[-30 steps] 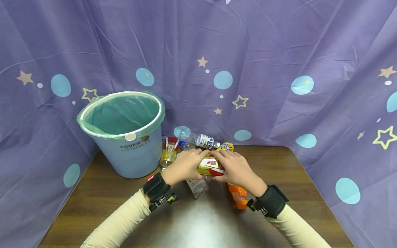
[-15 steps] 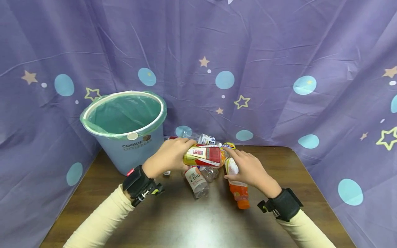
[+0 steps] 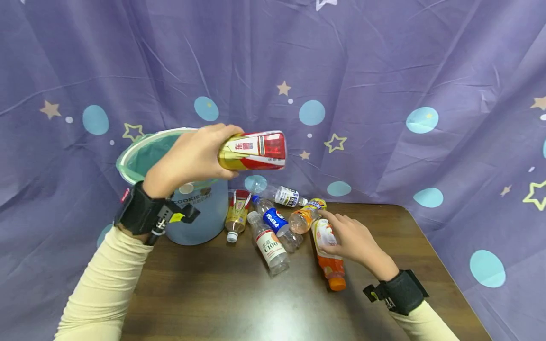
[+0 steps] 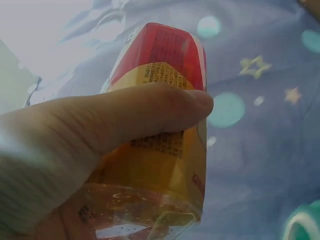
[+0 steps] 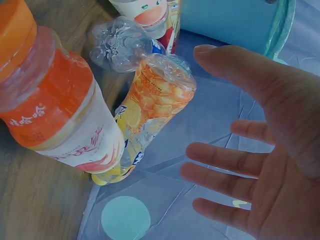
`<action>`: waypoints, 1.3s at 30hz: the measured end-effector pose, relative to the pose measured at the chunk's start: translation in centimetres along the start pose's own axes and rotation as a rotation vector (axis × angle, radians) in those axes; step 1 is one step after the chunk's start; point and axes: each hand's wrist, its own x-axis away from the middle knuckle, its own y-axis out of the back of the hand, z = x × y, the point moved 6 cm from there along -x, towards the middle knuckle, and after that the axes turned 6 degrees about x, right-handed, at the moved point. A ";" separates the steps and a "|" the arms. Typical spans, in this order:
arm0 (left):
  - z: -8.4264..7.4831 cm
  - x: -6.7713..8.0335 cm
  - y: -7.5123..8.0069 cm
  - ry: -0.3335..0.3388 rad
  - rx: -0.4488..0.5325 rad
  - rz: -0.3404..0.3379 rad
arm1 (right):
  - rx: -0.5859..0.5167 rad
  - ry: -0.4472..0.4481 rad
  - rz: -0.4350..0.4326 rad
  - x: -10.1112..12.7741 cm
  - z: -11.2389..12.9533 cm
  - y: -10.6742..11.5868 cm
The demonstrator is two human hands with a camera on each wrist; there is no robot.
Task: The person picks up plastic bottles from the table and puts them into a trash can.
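My left hand (image 3: 194, 154) grips a red and gold bottle (image 3: 253, 150) and holds it on its side in the air, just right of the blue bin's rim (image 3: 128, 163). In the left wrist view the thumb lies across the bottle (image 4: 165, 135). My right hand (image 3: 350, 239) hovers with fingers spread beside an orange bottle (image 3: 327, 251) lying on the table; the right wrist view shows the open palm (image 5: 250, 180) next to that bottle (image 5: 60, 110) and a yellow-orange bottle (image 5: 150, 100).
A green-lined blue bin (image 3: 200, 215) stands at the back left of the brown table (image 3: 256, 303). Several bottles lie in a heap behind the hands: a clear C100 bottle (image 3: 268, 244), a blue-labelled one (image 3: 275, 220), a red-gold one (image 3: 238, 213). Purple curtain surrounds the table.
My left hand has lifted the red and gold bottle up and left, from the heap to beside the bin's rim. The right hand let go of it and stays by the orange bottle.
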 end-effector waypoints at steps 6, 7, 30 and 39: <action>2.4 -1.7 3.1 0.071 0.001 -0.013 | -0.016 -0.021 0.020 0.2 -0.1 -0.6; 2.9 -1.9 3.3 0.078 -0.002 -0.008 | -0.017 -0.025 0.024 0.2 -0.1 -0.7; 16.9 -1.7 1.4 0.373 -0.113 0.237 | -0.053 -0.046 0.032 1.3 -0.2 -2.2; 19.2 -1.5 -1.2 0.449 -0.066 0.328 | -0.062 -0.054 0.056 1.6 -0.1 -2.7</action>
